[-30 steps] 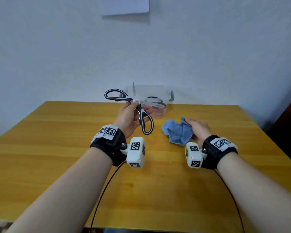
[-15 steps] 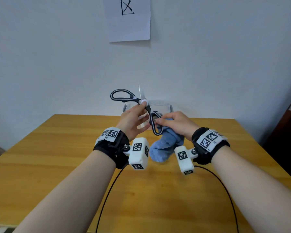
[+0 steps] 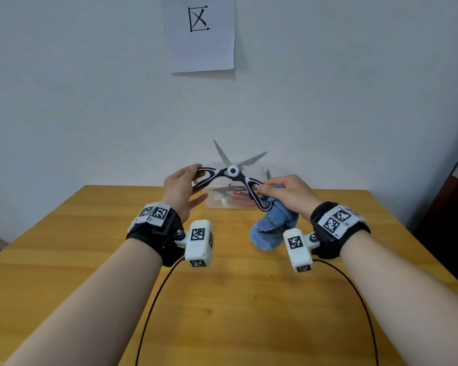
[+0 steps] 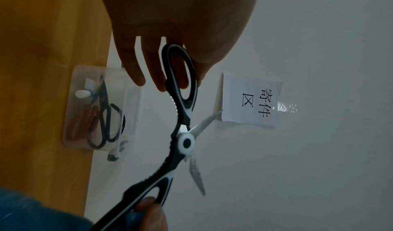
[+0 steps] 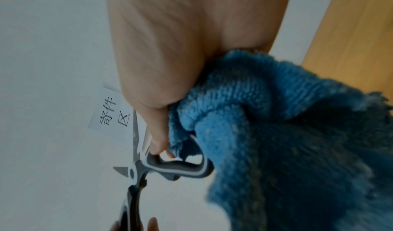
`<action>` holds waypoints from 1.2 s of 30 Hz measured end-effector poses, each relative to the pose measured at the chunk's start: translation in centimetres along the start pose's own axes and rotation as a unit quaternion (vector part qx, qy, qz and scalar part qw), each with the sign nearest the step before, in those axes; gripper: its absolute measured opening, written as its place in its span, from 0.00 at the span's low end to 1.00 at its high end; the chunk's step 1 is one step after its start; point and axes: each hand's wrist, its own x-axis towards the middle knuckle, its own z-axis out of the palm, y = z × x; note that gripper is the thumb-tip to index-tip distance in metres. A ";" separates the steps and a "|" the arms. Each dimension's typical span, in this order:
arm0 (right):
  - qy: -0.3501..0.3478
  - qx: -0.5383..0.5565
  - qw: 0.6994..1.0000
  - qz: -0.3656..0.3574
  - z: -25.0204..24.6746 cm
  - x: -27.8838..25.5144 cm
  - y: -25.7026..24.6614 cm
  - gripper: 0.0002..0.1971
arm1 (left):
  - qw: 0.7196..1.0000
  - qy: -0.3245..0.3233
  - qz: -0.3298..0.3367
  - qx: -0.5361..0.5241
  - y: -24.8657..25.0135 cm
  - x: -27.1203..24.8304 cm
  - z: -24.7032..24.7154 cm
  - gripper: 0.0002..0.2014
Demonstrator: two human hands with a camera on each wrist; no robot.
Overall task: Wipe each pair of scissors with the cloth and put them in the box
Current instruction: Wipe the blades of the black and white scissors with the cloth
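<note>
Scissors [image 3: 233, 171] are now spreading open above the desk [image 3: 222, 299], before the box [image 3: 232, 198]. Left hand [image 3: 180, 190] fingers are hooking one loop; right hand [image 3: 288, 194] is pinching the other through the cloth [image 3: 273, 228]. Sliding cloth blade-ward should be keeping fingertips behind edges.

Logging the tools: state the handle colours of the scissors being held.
Black with white trim on the scissors handles, and a white pivot cap; clearest in the head view.
</note>
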 end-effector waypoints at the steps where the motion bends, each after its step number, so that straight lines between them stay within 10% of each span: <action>1: 0.017 0.016 1.000 0.001 -0.1 0.0 0.0 0.07 | 1.000 -0.002 -0.004 0.000 -0.4 0.0 0.1 0.10; 9: 0.041 0.065 0.997 0.015 -0.3 -0.4 0.2 0.06 | 0.994 -0.069 -0.070 0.050 -2.2 -0.7 1.0 0.13; 24: -0.028 0.013 0.999 0.034 -1.2 -1.1 2.3 0.08 | 0.947 -0.212 0.057 0.234 -2.9 -0.4 3.7 0.13; 31: 0.184 0.068 0.975 0.100 -3.2 1.4 5.8 0.21 | 0.953 -0.196 0.005 0.230 -6.7 2.2 4.6 0.17; 36: 0.187 0.056 0.976 0.095 -3.3 3.1 7.5 0.19 | 0.944 -0.213 -0.025 0.251 -10.1 4.3 4.8 0.13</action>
